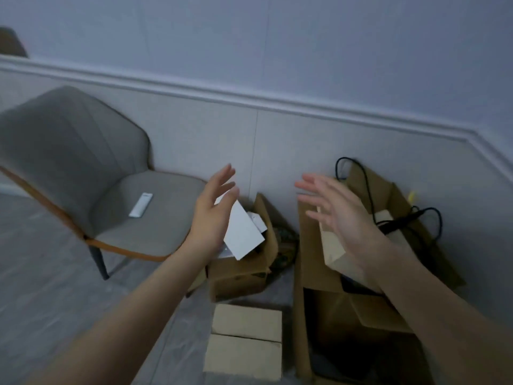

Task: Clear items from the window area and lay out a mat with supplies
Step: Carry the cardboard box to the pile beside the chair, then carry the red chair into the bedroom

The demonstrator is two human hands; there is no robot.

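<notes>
Cardboard boxes (241, 268), brown with flaps open, sit below both hands' (211, 215) spread, empty grips.

A grey chair (83, 173) stands against the panelled wall (277, 140) on the left, a white remote (140, 204) lying on its seat. The floor (50, 279) is grey. A dark chair back (11, 41) shows at the far upper left.
</notes>
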